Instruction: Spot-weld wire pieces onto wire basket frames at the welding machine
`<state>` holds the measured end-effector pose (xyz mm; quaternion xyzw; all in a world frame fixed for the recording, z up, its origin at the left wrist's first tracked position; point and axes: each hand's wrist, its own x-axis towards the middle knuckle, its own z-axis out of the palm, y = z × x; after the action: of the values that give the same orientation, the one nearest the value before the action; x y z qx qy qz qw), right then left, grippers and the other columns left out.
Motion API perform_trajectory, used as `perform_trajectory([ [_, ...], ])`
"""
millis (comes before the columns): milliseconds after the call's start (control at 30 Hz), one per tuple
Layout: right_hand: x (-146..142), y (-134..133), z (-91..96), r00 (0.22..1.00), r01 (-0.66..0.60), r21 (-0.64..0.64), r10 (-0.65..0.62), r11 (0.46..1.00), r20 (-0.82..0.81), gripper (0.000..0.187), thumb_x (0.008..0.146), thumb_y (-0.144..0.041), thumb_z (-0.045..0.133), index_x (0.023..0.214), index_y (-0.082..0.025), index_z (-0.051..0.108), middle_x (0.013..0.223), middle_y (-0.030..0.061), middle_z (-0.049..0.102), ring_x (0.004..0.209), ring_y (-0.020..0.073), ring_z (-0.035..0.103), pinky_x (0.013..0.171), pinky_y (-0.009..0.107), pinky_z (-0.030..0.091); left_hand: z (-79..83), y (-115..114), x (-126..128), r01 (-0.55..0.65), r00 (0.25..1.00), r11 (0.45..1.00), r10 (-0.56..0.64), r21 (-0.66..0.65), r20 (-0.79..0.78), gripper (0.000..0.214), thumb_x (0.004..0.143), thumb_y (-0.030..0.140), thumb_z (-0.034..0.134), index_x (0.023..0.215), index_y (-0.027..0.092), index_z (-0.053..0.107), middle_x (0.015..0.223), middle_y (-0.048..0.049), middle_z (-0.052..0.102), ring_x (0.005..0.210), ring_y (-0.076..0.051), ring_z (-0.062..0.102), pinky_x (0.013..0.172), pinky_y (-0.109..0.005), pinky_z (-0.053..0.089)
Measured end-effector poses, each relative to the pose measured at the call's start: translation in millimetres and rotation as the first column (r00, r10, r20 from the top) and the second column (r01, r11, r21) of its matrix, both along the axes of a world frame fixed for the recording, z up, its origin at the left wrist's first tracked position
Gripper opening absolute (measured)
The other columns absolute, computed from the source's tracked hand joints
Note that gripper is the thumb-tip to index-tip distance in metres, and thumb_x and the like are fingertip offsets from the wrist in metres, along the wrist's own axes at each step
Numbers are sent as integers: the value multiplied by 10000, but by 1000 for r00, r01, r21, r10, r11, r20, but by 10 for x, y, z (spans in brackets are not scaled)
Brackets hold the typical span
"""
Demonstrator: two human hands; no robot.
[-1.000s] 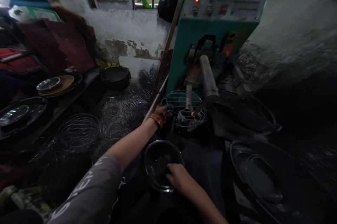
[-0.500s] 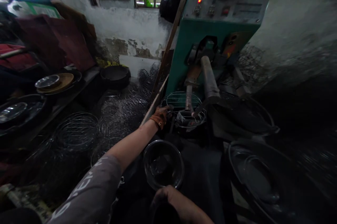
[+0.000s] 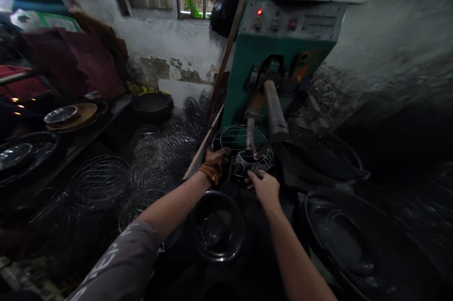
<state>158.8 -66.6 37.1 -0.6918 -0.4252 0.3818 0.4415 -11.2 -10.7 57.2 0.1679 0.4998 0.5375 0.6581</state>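
Observation:
A round wire rack (image 3: 234, 142) lies at the lower metal arm of a green machine (image 3: 237, 84), below its thick upper arm (image 3: 276, 110). My left hand (image 3: 214, 164), in an orange-brown work glove, is closed on the rack's left edge. Bare, my right hand (image 3: 264, 188) has its fingers pinched together at the rack's front rim; what lies between the fingertips is too dark to make out. Nearer to me, below both hands, sits a shiny round metal bowl (image 3: 241, 239) with small, unclear contents.
Wire racks (image 3: 101, 180) and tangled wire pieces (image 3: 166, 145) are piled on the left. A dark basin (image 3: 153, 105) stands by the wall. On the right is a large dark round tub (image 3: 309, 225). A wooden board (image 3: 203, 147) leans beside the machine.
My right hand has left the bowl's near rim and moved forward to the rack's front. The left hand stays on the rack, and the view has shifted slightly.

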Motion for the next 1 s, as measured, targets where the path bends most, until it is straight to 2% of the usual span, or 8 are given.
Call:
perform_trajectory([
  [133, -6, 14, 11, 991, -7, -78, 17, 997, 132, 263, 776, -410, 670, 808, -157, 731, 531, 31, 662, 403, 211, 604, 428, 285, 459, 48, -20, 71, -22, 999, 999, 23, 32, -33, 490, 653, 84, 821, 1039, 208, 545, 782, 2, 647, 617, -113, 599, 557, -199, 437],
  [233, 34, 32, 10, 994, -12, -69, 20, 998, 110, 268, 790, -377, 636, 872, -140, 732, 532, 18, 652, 407, 194, 601, 413, 265, 454, 20, -1, 120, -53, 998, 998, 52, 44, 20, 587, 639, 106, 846, 1137, 217, 555, 763, 10, 635, 601, -108, 591, 562, -199, 444],
  [333, 66, 44, -49, 998, -14, -29, 16, 999, 69, 353, 801, -418, 624, 958, -119, 726, 549, 10, 647, 430, 187, 603, 422, 264, 462, -24, 27, 159, -66, 997, 997, 64, 35, 36, 701, 649, 122, 847, 1258, 243, 522, 752, 27, 624, 559, -106, 576, 547, -209, 446],
  [533, 70, 71, -104, 998, -16, 1, 15, 1000, 59, 392, 773, -462, 612, 927, -120, 727, 520, -4, 621, 394, 172, 551, 409, 268, 449, 20, 5, 123, -39, 999, 999, 38, 22, 31, 805, 630, 97, 833, 1333, 251, 472, 767, 29, 639, 591, -111, 602, 546, -188, 447],
  [633, 79, 117, -72, 998, -18, 25, 17, 1000, 56, 357, 765, -441, 620, 902, -130, 728, 532, 4, 631, 425, 185, 584, 427, 269, 474, 48, 17, 87, 8, 999, 1000, -8, -5, 39, 807, 615, 162, 873, 1317, 260, 486, 783, 31, 638, 591, -109, 598, 553, -192, 461],
  [767, 109, 192, -16, 998, -16, 2, 16, 1000, 60, 334, 792, -432, 628, 908, -135, 726, 515, -3, 622, 433, 203, 605, 444, 282, 493, 1, 103, 82, 63, 996, 997, -61, -36, 63, 677, 611, 229, 898, 1193, 248, 552, 797, 11, 643, 653, -139, 635, 580, -213, 491],
  [1000, 169, 260, 72, 992, -18, -13, 19, 1000, 127, 224, 786, -348, 607, 842, -165, 725, 457, -27, 597, 389, 194, 586, 429, 263, 446, -172, 230, 230, -34, 999, 999, 34, -6, 6, 557, 615, 210, 898, 1066, 223, 571, 774, 17, 632, 672, -133, 645, 606, -211, 495],
])
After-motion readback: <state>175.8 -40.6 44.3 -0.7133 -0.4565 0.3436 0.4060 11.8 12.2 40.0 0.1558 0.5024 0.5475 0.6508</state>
